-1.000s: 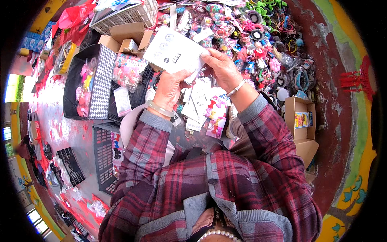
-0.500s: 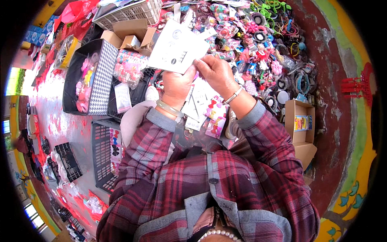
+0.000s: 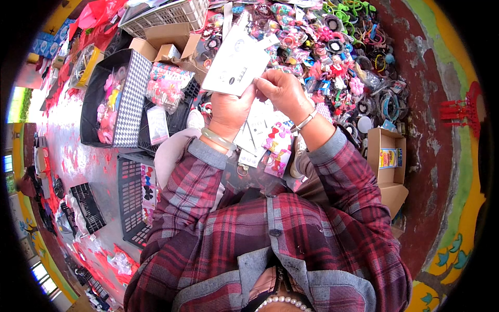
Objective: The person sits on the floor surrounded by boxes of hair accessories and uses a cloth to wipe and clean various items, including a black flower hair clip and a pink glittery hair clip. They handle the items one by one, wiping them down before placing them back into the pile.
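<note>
In front of me my left hand [image 3: 232, 112] is closed round the lower edge of a white printed card [image 3: 236, 62], held at a slant with a small tab at its upper right. My right hand [image 3: 287, 96] pinches at the card's lower right corner, its fingers bent; whether one card or a thin stack is held cannot be told. Below my hands lie more white cards [image 3: 255, 132] and a card with colourful bows [image 3: 278, 148], between my legs.
A large heap of hair accessories [image 3: 332, 67] spreads ahead and right. At left stand a houndstooth-patterned box [image 3: 132, 99], a black plastic crate [image 3: 130, 208], an opened cardboard box [image 3: 174, 44] and a pale basket [image 3: 171, 20]. Another cardboard box [image 3: 390, 179] lies at right.
The white card has turned and now looks narrower, its left edge shifted to the right. My right hand has moved slightly right along with it, still pinching at the corner.
</note>
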Demonstrator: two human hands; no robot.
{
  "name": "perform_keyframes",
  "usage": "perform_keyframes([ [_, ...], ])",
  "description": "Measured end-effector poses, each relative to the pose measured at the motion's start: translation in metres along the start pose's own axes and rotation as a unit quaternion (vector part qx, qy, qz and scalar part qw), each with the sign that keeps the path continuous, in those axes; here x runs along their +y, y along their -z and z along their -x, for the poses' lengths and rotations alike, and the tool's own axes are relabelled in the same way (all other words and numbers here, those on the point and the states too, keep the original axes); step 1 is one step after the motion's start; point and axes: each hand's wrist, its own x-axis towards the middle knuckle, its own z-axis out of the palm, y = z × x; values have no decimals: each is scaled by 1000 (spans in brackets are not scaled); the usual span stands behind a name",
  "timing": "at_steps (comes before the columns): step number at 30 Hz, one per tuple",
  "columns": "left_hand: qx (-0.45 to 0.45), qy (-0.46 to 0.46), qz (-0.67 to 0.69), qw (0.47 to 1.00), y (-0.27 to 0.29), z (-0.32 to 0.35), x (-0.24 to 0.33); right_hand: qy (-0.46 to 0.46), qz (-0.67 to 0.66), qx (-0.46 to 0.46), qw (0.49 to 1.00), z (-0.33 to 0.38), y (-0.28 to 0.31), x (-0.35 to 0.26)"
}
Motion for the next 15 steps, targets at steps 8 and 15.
perform_keyframes([
  [8, -28, 5, 94, 995, -1, 2, -4, -30, -179, -46, 982, -3, 6, 5],
  [15, -16, 141, 273, 951, 1, -1, 8, 2, 36, 14, 999, 2, 3, -7],
])
